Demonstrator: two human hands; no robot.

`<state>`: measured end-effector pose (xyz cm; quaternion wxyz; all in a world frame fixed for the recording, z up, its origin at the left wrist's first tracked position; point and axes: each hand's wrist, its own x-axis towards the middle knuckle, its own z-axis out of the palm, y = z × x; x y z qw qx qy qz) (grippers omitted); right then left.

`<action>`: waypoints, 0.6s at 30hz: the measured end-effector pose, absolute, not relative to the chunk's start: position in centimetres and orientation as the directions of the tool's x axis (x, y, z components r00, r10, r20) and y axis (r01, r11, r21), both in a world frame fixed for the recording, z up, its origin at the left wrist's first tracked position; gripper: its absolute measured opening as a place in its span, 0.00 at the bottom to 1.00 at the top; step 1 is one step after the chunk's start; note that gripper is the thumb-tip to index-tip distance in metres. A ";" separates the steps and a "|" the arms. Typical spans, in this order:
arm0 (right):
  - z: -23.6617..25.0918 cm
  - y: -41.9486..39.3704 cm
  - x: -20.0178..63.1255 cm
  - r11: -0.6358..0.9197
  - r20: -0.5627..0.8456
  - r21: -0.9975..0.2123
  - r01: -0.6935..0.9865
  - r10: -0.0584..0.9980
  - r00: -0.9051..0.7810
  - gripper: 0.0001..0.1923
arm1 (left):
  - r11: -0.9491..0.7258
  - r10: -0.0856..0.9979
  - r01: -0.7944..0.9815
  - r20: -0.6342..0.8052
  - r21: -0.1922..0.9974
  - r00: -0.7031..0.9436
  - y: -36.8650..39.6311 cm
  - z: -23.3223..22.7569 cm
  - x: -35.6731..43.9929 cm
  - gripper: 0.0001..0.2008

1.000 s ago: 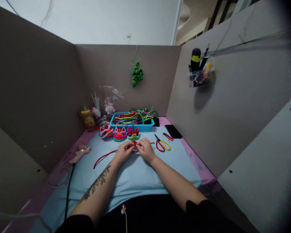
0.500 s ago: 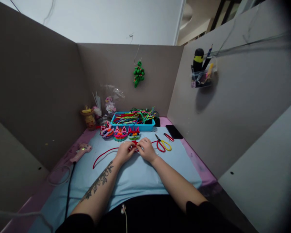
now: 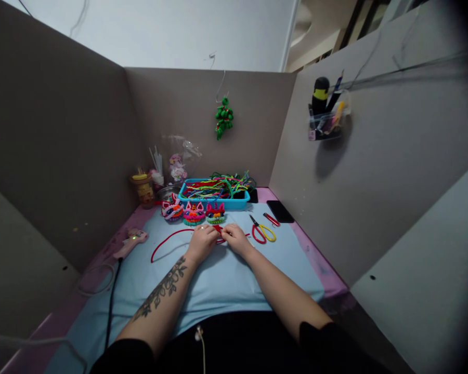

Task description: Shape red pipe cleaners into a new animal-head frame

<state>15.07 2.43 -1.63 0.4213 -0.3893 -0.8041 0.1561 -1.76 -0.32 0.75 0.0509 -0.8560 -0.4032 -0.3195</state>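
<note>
My left hand is closed in a pinch on a piece of red cord work, just in front of the small figures. From this hand a long loose end of red cord arcs left over the blue cloth. My right hand pinches the same red piece from the other side, fingertips close to the left ones. A short red end sticks out to its right. Most of the piece is hidden by my fingers. Scissors with one red and one yellow handle lie open right of my right hand.
Three colourful horned figures stand before a blue tray full of coloured cords. A pink glue gun with a black cable lies left. A red pocket tool and a black phone lie right. Partitions enclose the table.
My left hand has turned and shifted slightly, its fingers now further over the red piece. The loose cord end has lifted into a higher arc. The right-hand end sticks out less.
</note>
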 end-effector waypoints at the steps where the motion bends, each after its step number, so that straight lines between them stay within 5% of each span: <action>1: -1.6 2.4 15.1 0.656 0.577 -0.562 0.504 0.747 -0.329 0.10 | -0.661 0.678 0.713 0.593 0.233 0.434 -0.3 0.7 -1.8 0.08; 6: -1.4 1.8 15.4 0.705 0.672 -0.432 0.562 0.667 -0.321 0.05 | -0.622 0.759 0.610 0.571 0.491 0.314 0.2 0.3 -2.0 0.09; 12: -0.8 0.9 15.3 0.729 0.715 -0.252 0.636 0.583 -0.385 0.07 | -0.542 0.838 0.551 0.458 0.635 0.296 0.5 -0.2 -1.8 0.10; 18: -0.8 0.7 15.1 0.736 0.713 -0.206 0.645 0.564 -0.416 0.07 | -0.474 0.879 0.488 0.369 0.732 0.301 0.6 -0.3 -1.9 0.11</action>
